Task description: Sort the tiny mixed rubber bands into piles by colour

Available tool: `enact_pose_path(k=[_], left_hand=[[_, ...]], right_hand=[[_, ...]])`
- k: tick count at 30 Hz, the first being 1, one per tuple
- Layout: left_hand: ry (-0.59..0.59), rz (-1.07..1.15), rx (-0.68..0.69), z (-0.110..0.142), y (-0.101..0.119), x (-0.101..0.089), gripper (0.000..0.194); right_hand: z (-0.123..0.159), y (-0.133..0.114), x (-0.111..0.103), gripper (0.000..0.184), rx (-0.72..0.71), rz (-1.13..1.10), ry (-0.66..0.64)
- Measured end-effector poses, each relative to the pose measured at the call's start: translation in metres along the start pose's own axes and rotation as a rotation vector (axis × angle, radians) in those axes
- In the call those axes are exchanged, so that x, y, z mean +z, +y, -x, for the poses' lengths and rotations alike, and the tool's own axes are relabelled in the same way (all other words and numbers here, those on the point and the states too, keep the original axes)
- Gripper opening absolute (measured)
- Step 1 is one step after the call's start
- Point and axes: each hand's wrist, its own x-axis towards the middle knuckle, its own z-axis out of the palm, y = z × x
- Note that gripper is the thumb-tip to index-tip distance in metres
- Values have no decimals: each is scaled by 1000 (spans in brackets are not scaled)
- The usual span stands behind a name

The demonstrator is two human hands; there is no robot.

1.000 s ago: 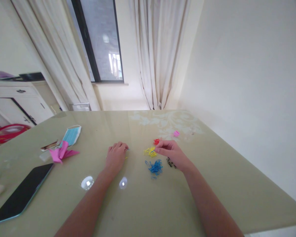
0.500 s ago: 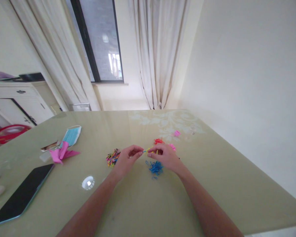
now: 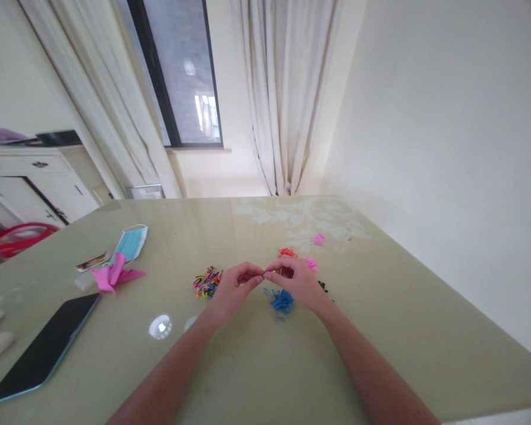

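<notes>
My left hand (image 3: 235, 289) and my right hand (image 3: 295, 282) meet at their pinched fingertips above the table. Only a speck of the small rubber band between them shows; the fingers cover the rest. Just left of my left hand lies a mixed pile of multicoloured rubber bands (image 3: 206, 283). Blue rubber bands (image 3: 282, 301) lie in a heap below the right fingers. Red bands (image 3: 287, 252) and pink bands (image 3: 311, 264) sit behind my right hand, and black bands (image 3: 323, 286) are partly hidden by it. Some yellow shows behind the right fingers.
A tablet-like dark device (image 3: 44, 348) lies at the left, near a pink folded-paper piece (image 3: 115, 275) and a blue face mask (image 3: 130, 243). Another pink clump (image 3: 319, 238) rests farther back on the glossy table (image 3: 380, 330). A wall (image 3: 446, 147) borders the right side.
My hands have come closer together, so the fingertips touch. The blue and yellow strand that showed between them is now almost wholly hidden.
</notes>
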Motion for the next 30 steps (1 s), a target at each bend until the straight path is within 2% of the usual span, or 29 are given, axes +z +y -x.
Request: enact_pose_path(k=[6,10,12,15,17,19,23,26,30], left_hand=[[39,7,-17,1,5,3,30],[42,-76,-7,-2,4,-7,29],[111,-220,-18,-4,0,-20,25],[266,-619,-85,-4,-10,-43,21],[267,-893,-145,-3,-16,-53,19],[225,-1023,-197,-2,-20,-57,17],[172,-1024,-219,-2,-20,-55,15],[219,-977,-197,-4,-19,-55,14],[305,-775,-171,-6,-17,-58,15]], right_hand=[[-2,4,-2,16,2,10,-2],[-2,-1,-6,21,49,-167,20],[-1,-6,-11,24,92,-305,51],[0,-12,-20,23,130,-449,97],[1,-14,-23,21,127,-489,105],[1,-15,-26,20,113,-497,99],[2,-15,-31,21,111,-466,30],[2,-15,-35,24,137,-429,-33],[2,-13,-36,23,165,-430,-24]])
